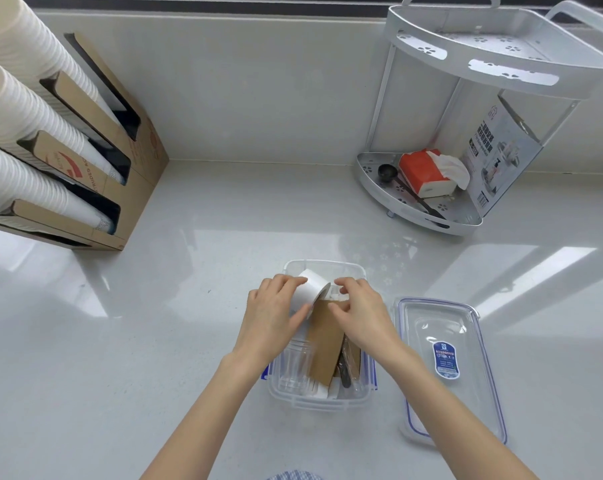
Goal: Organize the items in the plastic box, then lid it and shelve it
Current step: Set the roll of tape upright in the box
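Where hands point(276, 306) work, lid point(447, 368) beside.

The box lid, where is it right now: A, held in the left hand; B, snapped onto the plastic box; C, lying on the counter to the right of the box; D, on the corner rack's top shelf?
C: the lid lies flat on the counter, right of the open plastic box.

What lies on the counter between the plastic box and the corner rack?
Nothing: in the head view, bare counter separates the plastic box from the corner rack.
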`<state>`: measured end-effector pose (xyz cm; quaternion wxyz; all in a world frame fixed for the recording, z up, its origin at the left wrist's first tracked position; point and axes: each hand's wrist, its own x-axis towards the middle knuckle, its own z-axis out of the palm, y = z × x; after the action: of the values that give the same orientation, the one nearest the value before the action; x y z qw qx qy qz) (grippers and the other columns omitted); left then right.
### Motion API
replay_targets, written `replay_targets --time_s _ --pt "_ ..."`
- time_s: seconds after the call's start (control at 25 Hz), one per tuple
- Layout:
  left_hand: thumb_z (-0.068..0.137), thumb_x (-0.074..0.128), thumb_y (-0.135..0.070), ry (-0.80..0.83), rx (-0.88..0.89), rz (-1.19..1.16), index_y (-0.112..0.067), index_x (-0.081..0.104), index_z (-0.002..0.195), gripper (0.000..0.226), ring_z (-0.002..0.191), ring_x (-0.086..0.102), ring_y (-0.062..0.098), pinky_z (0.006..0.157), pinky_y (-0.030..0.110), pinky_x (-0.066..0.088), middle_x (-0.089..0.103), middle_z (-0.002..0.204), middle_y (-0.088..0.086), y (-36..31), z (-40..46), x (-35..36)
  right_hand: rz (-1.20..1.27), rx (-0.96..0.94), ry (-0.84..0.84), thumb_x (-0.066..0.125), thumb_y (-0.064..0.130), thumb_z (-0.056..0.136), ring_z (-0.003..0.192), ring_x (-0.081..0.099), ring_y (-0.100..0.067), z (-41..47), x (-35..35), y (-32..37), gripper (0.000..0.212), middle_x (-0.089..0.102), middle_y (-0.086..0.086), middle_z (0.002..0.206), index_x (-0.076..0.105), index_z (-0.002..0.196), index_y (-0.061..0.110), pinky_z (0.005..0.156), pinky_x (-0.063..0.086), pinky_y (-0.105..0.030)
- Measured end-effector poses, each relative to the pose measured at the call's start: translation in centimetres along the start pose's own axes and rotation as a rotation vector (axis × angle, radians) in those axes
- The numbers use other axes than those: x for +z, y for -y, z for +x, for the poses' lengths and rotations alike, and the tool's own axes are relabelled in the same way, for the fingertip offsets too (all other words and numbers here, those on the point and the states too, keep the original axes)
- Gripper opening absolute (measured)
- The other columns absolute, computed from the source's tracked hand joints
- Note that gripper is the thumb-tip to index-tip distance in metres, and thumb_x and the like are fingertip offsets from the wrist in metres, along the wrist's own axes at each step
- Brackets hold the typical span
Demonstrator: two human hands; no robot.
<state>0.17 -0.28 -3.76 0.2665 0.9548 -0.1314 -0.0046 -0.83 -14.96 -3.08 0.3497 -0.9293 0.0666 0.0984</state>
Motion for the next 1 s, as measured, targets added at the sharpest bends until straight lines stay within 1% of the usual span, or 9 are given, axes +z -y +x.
replay_targets --time_s 0.12,0.28,0.36,0.48,0.68,0.76,0.88,1.0 --pt "0.087 0.051 -0.036 0.016 -0.039 0.030 -0.020 0.045 0.123 0.040 0.118 0.042 0.017 0.095 0.029 0.029 0.048 0.127 0.000 0.0 1.0 0.5 -0.038 -0.066 -0.009 0.047 0.013 0.090 0.110 0.056 -0.027 1.8 0.4 0.3 0.047 0.044 -0.008 0.134 0.039 0.136 0.015 0.095 0.044 -0.037" --pt "0.084 0.053 -0.041 0.020 -0.057 0.107 -0.017 0.044 0.120 0.045 0.115 0.043 0.019 0.093 0.030 0.029 0.048 0.124 0.001 0.0 1.6 0.9 -0.125 -0.071 0.037 0.046 0.008 0.089 0.116 0.052 -0.027 3.8 0.9 0.4 0.048 0.048 -0.007 0.133 0.041 0.136 0.019 0.090 0.045 -0.039" --pt "0.084 0.053 -0.041 0.021 -0.038 0.141 -0.015 0.043 0.120 0.045 0.113 0.044 0.019 0.093 0.029 0.029 0.048 0.123 0.001 0.0 1.9 1.1 -0.166 -0.083 0.070 0.046 0.008 0.088 0.117 0.050 -0.027 4.1 1.1 0.3 0.049 0.051 -0.007 0.130 0.042 0.135 0.021 0.087 0.045 -0.038" --pt "0.084 0.052 -0.040 0.020 -0.035 0.141 -0.015 0.043 0.118 0.043 0.111 0.045 0.019 0.091 0.028 0.028 0.049 0.121 0.001 0.1 2.1 1.2 -0.183 -0.106 0.070 0.046 0.010 0.088 0.117 0.049 -0.026 4.3 1.2 0.2 0.047 0.054 -0.007 0.124 0.044 0.133 0.022 0.084 0.045 -0.037" --pt "0.088 0.045 -0.039 0.056 -0.024 0.128 -0.015 0.043 0.120 0.040 0.115 0.043 0.018 0.094 0.028 0.028 0.048 0.124 0.001 0.2 2.6 1.0 -0.216 -0.090 0.076 0.043 0.017 0.091 0.117 0.049 -0.027 4.3 0.8 0.1 0.042 0.054 -0.009 0.121 0.045 0.134 0.021 0.088 0.043 -0.037" --pt "0.090 0.042 -0.037 0.073 -0.015 0.122 -0.015 0.045 0.120 0.037 0.116 0.043 0.019 0.095 0.030 0.028 0.048 0.125 0.001 0.3 2.6 0.8 -0.254 -0.066 0.093 0.044 0.020 0.091 0.116 0.049 -0.029 4.3 0.4 0.4 0.040 0.054 -0.010 0.120 0.048 0.130 0.020 0.088 0.044 -0.038" --pt "0.093 0.038 -0.032 0.073 0.005 0.133 -0.018 0.049 0.119 0.031 0.115 0.045 0.018 0.094 0.029 0.028 0.051 0.125 -0.002 0.4 2.9 0.6 -0.332 -0.041 0.110 0.046 0.028 0.091 0.111 0.053 -0.033 4.3 -0.2 0.8 0.033 0.057 -0.012 0.116 0.058 0.118 0.014 0.084 0.044 -0.037" --pt "0.094 0.038 -0.028 0.096 0.003 0.149 -0.020 0.048 0.122 0.031 0.117 0.044 0.017 0.095 0.029 0.026 0.054 0.127 -0.005 0.3 3.3 0.7 -0.360 -0.010 0.135 0.048 0.033 0.090 0.108 0.055 -0.034 4.5 -0.3 0.8 0.034 0.062 -0.015 0.111 0.064 0.108 0.009 0.081 0.045 -0.036"
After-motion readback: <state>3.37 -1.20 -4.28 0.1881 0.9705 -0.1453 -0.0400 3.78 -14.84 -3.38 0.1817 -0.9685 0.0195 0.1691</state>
